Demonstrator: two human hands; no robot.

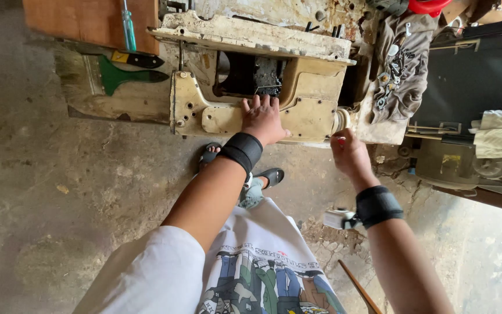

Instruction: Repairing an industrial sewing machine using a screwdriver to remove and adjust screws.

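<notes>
Bracing the machine body [297, 110], left hand [262, 119] lay spread flat; right hand [348, 152] pinched the handwheel [340, 121]. Risk: fingertips [258, 102] sat at the opening w/ mechanism [257, 75], could get nipped if the wheel turned.

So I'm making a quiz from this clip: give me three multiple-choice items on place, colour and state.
1. Where is the left hand?
A on the worn cream sewing-machine body
B on the floor
C in a pocket

2. What colour is the screwdriver handle at the top left?
A red
B blue-green
C white

3. How does the right hand stand?
A flat open
B fingers curled by the round cream wheel
C out of view

Answers: 1 A, fingers rest at the opening's edge; 2 B, translucent blue-green; 3 B, fingers bent at the machine's end.
</notes>
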